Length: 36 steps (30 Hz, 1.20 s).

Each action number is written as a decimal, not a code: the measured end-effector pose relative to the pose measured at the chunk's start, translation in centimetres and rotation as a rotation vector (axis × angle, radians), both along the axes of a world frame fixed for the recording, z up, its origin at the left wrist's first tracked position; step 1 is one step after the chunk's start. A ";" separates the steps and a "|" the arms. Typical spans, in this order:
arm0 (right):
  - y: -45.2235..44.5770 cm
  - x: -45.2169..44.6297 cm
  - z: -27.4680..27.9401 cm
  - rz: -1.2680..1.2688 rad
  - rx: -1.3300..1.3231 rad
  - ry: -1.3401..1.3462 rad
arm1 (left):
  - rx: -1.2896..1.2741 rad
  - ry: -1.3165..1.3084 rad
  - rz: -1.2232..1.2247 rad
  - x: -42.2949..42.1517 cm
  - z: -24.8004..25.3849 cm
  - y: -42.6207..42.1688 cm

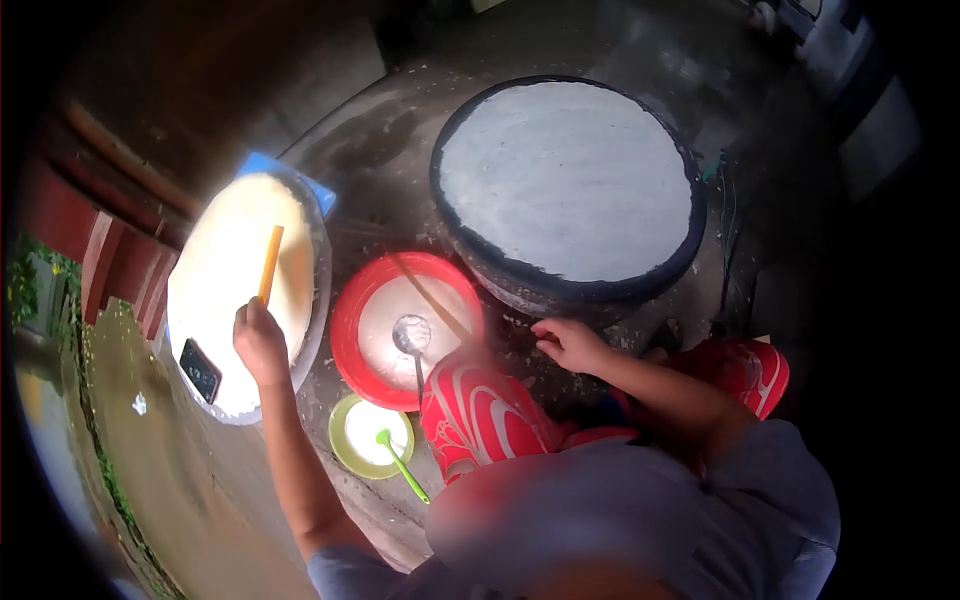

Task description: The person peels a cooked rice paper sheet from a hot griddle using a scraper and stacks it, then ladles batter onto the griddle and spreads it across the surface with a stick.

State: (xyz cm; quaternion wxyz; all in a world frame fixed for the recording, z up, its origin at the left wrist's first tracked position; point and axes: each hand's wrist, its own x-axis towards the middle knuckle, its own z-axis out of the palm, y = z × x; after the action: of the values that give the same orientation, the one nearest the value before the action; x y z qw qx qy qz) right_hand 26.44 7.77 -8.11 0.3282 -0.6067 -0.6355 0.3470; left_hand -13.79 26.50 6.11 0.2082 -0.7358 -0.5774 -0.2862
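Observation:
My left hand (261, 342) is closed round the lower end of a flat yellow stick (271, 262), held over a round pale sheet or stack (235, 240) at the left. A dark phone (200, 371) lies on the lower part of that pale surface. My right hand (572, 346) is near the front edge of a large round black-rimmed griddle (572, 290), its fingers curled and nothing visible between them. White batter (570, 180) covers the griddle. Between my hands sits a red basin (350, 340) of pale batter with a metal ladle (411, 336) in it.
Below the red basin stands a green bowl (342, 452) of white stuff with a green spatula (405, 470). A blue object (322, 196) shows behind the pale stack. My knees in red patterned cloth (490, 415) are close to the basin. Cords (728, 240) lie right of the griddle.

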 end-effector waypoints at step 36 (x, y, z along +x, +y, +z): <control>13.1 42.0 9.2 -1.098 -0.319 -0.709 | -0.432 -0.310 -0.074 18.8 -1.4 -18.4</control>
State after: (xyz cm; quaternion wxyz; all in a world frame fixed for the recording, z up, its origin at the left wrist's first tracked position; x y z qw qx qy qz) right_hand 68.43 20.91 1.08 0.1347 -0.9601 -0.2450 -0.0009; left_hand 5.01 8.15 4.76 -0.0550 -0.7312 -0.6226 -0.2731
